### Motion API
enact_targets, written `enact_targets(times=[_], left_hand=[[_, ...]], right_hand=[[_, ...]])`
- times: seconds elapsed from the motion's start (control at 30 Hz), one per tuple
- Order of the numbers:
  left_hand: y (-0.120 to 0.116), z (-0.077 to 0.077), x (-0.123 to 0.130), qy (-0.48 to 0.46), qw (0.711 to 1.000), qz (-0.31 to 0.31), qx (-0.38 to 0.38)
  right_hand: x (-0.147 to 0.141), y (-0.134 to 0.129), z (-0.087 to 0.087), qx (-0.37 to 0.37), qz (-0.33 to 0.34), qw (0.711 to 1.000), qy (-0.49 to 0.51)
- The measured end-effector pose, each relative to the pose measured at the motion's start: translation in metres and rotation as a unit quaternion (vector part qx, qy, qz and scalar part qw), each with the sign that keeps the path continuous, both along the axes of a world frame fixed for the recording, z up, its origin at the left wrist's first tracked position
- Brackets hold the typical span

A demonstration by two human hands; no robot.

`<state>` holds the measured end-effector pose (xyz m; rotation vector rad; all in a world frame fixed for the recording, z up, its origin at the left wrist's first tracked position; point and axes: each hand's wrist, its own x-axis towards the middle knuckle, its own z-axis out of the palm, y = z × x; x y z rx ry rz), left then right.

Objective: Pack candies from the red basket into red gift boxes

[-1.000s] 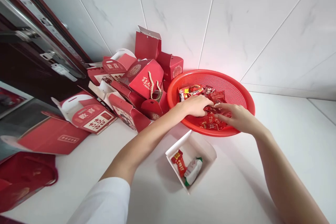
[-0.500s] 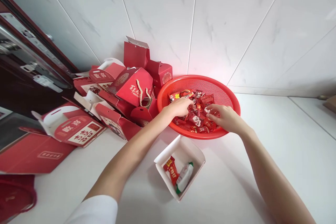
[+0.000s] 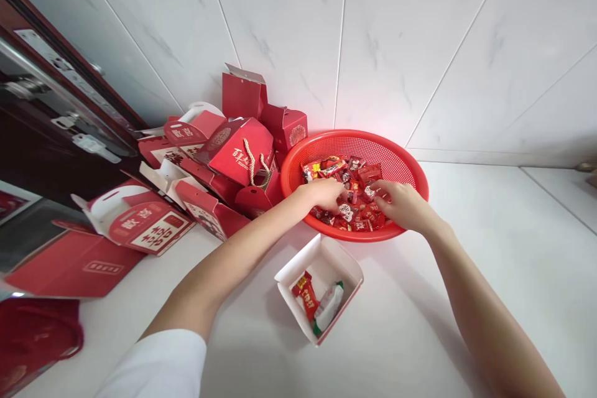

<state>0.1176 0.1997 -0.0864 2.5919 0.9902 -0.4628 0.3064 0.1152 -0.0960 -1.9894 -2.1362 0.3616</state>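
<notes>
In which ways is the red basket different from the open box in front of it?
The basket is wide and rounded; the box is smaller and four-sided. The basket's wall is perforated, while the box's visible walls are solid. The basket holds many wrapped sweets; the box shows two. Both are open-topped on the white surface.

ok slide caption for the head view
Left hand and right hand among wrapped sweets in a red basket, open box in front.

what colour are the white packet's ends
Green; the white packet shows best in the head view.
</notes>
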Motion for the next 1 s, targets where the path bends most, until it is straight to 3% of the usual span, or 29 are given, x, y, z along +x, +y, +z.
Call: enact_targets(times=[0.2,0.5,0.67,1.0], left_hand=[[-0.001,0.004,0.001,0.069,0.997,0.032,0.011],[0.014,0.019,0.005,-0.006,0.989,0.077,0.124],[0.031,0.02,0.019,-0.015,0.997,0.046,0.062],[0.027,0.017,0.019,0.078,0.994,0.055,-0.049]], right_hand=[[-0.001,0.0,0.0,-0.004,-0.018,1.0,0.002],[-0.003,-0.002,0.005,-0.012,-0.013,1.0,-0.001],[-0.004,-0.002,0.004,-0.022,-0.021,0.999,0.015],[-0.006,-0.003,0.006,-0.035,-0.029,0.999,0.021]])
